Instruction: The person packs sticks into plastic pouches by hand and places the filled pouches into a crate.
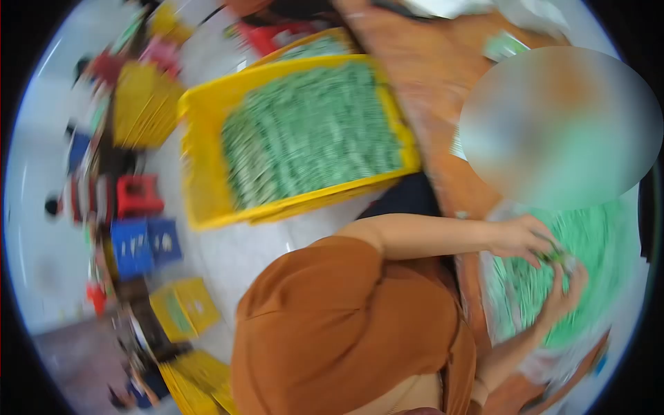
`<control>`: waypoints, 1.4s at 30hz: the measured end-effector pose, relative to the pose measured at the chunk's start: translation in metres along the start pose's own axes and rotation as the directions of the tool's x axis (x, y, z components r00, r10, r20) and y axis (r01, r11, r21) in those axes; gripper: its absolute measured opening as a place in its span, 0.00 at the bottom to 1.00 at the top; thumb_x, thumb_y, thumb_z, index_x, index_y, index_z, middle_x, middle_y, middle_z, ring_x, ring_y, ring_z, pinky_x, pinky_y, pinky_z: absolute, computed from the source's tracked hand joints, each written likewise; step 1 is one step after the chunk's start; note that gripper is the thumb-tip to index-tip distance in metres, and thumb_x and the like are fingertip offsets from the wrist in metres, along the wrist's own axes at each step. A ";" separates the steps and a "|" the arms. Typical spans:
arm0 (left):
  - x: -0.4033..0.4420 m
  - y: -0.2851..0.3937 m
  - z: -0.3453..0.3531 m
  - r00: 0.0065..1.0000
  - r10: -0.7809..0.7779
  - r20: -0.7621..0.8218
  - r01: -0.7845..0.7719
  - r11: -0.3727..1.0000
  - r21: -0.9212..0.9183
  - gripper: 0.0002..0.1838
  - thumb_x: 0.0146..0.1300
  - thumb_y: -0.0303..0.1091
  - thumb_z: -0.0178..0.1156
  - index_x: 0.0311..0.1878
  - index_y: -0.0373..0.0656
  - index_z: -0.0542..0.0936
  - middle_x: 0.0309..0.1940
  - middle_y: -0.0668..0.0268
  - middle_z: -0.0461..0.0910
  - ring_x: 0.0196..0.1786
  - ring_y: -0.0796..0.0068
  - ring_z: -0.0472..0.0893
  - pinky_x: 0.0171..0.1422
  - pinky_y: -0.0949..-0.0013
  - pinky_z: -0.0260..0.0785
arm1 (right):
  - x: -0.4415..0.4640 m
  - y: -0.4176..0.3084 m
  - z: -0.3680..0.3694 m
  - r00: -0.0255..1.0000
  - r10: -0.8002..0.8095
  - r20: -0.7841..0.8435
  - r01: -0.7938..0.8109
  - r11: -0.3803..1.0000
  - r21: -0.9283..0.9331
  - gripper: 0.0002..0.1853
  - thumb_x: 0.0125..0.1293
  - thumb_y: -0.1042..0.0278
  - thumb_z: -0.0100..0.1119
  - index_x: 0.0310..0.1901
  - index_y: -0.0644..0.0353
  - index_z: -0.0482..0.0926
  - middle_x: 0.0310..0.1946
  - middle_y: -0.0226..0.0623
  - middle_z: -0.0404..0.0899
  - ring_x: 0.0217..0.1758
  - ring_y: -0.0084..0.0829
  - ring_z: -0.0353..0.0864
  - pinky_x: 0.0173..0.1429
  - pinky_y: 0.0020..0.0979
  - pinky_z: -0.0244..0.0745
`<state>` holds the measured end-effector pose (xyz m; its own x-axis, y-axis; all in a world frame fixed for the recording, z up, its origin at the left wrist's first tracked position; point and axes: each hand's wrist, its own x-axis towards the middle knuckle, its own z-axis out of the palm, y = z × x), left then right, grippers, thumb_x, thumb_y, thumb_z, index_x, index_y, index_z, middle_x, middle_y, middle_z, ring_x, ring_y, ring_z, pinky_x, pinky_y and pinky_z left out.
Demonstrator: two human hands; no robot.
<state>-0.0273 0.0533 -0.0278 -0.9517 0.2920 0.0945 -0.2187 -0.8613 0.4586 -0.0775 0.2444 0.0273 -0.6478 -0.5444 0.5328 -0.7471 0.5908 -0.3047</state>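
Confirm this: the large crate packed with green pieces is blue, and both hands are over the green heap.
Wrong colour: the head view shows the large crate is yellow. The left hand and right hand are indeed over the green heap.

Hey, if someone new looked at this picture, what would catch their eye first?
Probably the big yellow crate in the upper middle of the picture, packed with rows of green pieces. Next might come the person's left hand and right hand at the picture's right, meeting at a small blurred thing over a spread of green strips.
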 end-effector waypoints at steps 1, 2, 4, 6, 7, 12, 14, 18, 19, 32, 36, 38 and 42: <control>-0.011 0.025 0.004 0.926 0.354 0.128 -0.361 0.737 0.571 0.22 0.51 0.37 0.65 0.48 0.36 0.75 0.39 0.53 0.73 0.44 0.57 0.73 0.49 0.57 0.65 | 0.013 -0.011 -0.003 0.988 -0.141 -0.061 0.135 0.987 -0.092 0.11 0.50 0.81 0.63 0.37 0.64 0.77 0.40 0.42 0.75 0.42 0.41 0.73 0.46 0.36 0.69; -0.019 0.046 0.010 0.778 0.476 0.410 -0.513 0.104 0.852 0.26 0.48 0.41 0.67 0.48 0.37 0.75 0.38 0.51 0.73 0.45 0.55 0.71 0.52 0.54 0.63 | 0.023 -0.024 -0.003 0.956 -0.265 -0.128 0.234 0.948 -0.214 0.10 0.49 0.82 0.63 0.35 0.65 0.77 0.38 0.42 0.75 0.40 0.40 0.74 0.42 0.35 0.70; -0.066 0.102 0.042 0.657 0.517 0.549 -0.445 -0.323 0.835 0.24 0.42 0.42 0.68 0.41 0.39 0.76 0.35 0.56 0.73 0.48 0.60 0.70 0.54 0.57 0.59 | 0.046 -0.079 0.013 0.854 -0.502 -0.139 0.467 0.856 -0.221 0.09 0.48 0.85 0.63 0.33 0.67 0.77 0.36 0.41 0.74 0.37 0.41 0.73 0.35 0.35 0.70; -0.094 0.117 0.042 0.757 0.397 0.519 -0.301 -0.493 0.816 0.12 0.40 0.35 0.64 0.29 0.44 0.74 0.30 0.62 0.73 0.40 0.62 0.74 0.44 0.61 0.67 | 0.077 -0.143 0.019 0.723 -0.690 -0.021 0.690 0.723 -0.024 0.09 0.47 0.87 0.60 0.32 0.68 0.77 0.36 0.42 0.74 0.35 0.42 0.72 0.34 0.36 0.69; -0.117 0.131 0.032 0.793 0.369 0.485 -0.263 -0.512 0.818 0.09 0.41 0.33 0.62 0.26 0.45 0.73 0.29 0.64 0.73 0.38 0.62 0.75 0.40 0.61 0.69 | 0.085 -0.166 0.028 0.670 -0.742 0.021 0.740 0.670 0.054 0.09 0.47 0.87 0.59 0.32 0.68 0.76 0.36 0.43 0.74 0.35 0.43 0.73 0.34 0.37 0.69; -0.326 0.293 -0.057 0.471 0.870 0.144 0.703 -0.469 0.534 0.08 0.44 0.28 0.61 0.32 0.46 0.81 0.26 0.61 0.78 0.32 0.60 0.77 0.37 0.61 0.69 | 0.072 -0.153 0.063 0.852 -0.522 0.033 0.467 0.788 0.401 0.13 0.51 0.87 0.56 0.41 0.68 0.75 0.38 0.47 0.75 0.38 0.44 0.74 0.43 0.37 0.70; -0.419 0.334 -0.108 0.187 0.956 0.226 0.974 -0.211 0.087 0.07 0.46 0.34 0.60 0.30 0.45 0.80 0.27 0.59 0.78 0.33 0.58 0.77 0.34 0.58 0.69 | 0.058 -0.135 0.080 0.854 -0.449 0.265 0.345 0.867 0.359 0.11 0.52 0.86 0.56 0.39 0.68 0.76 0.38 0.46 0.75 0.39 0.42 0.74 0.44 0.36 0.70; -0.542 0.335 -0.201 0.142 0.983 0.113 0.989 -0.138 -0.046 0.05 0.53 0.30 0.53 0.31 0.42 0.77 0.31 0.55 0.77 0.36 0.53 0.77 0.38 0.56 0.69 | 0.029 -0.106 0.082 0.886 -0.284 0.367 0.196 0.946 0.259 0.09 0.52 0.86 0.56 0.37 0.68 0.76 0.34 0.45 0.76 0.37 0.42 0.75 0.44 0.35 0.71; -0.555 0.331 -0.220 0.186 0.977 0.106 0.982 -0.187 0.000 0.06 0.56 0.31 0.51 0.33 0.42 0.77 0.32 0.54 0.77 0.38 0.52 0.77 0.40 0.56 0.68 | 0.023 -0.098 0.080 0.899 -0.254 0.356 0.184 0.958 0.218 0.09 0.53 0.86 0.56 0.36 0.67 0.77 0.32 0.44 0.78 0.35 0.42 0.76 0.42 0.36 0.71; -0.490 0.316 -0.211 0.211 0.859 -0.466 0.899 -0.358 -0.253 0.16 0.63 0.40 0.48 0.42 0.39 0.77 0.36 0.52 0.77 0.38 0.56 0.77 0.42 0.58 0.69 | 0.014 -0.026 -0.014 0.862 0.507 0.003 -0.495 0.843 -0.209 0.07 0.55 0.68 0.59 0.35 0.56 0.82 0.31 0.35 0.79 0.32 0.34 0.78 0.35 0.30 0.72; -0.485 0.324 -0.201 0.082 0.942 -0.325 0.848 -0.237 -0.473 0.16 0.63 0.41 0.49 0.41 0.39 0.77 0.33 0.53 0.76 0.34 0.55 0.77 0.39 0.60 0.70 | 0.028 0.056 0.006 0.897 0.412 0.163 -0.317 0.853 -0.415 0.07 0.53 0.64 0.58 0.33 0.51 0.82 0.31 0.33 0.77 0.39 0.37 0.76 0.40 0.39 0.72; -0.472 0.333 -0.189 0.236 0.927 -0.293 0.872 -0.335 -0.357 0.17 0.63 0.43 0.49 0.43 0.38 0.77 0.36 0.53 0.76 0.36 0.54 0.77 0.40 0.59 0.69 | 0.043 0.075 0.011 0.898 0.404 0.175 -0.275 0.826 -0.492 0.07 0.51 0.65 0.59 0.33 0.51 0.82 0.32 0.33 0.77 0.40 0.38 0.76 0.40 0.38 0.73; -0.406 0.325 -0.132 0.511 0.854 -0.097 0.856 -0.516 -0.036 0.17 0.65 0.41 0.50 0.45 0.35 0.76 0.41 0.53 0.77 0.41 0.56 0.77 0.42 0.60 0.68 | 0.046 0.097 0.022 0.787 0.497 0.366 -0.153 0.731 -0.664 0.05 0.46 0.70 0.58 0.27 0.56 0.80 0.31 0.35 0.77 0.40 0.38 0.76 0.40 0.40 0.72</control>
<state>0.2598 -0.4000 -0.0332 -0.6940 -0.6269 0.3540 -0.7094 0.6795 -0.1872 -0.1831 0.2635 0.0055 -0.9357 -0.3523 -0.0212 -0.3481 0.9113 0.2200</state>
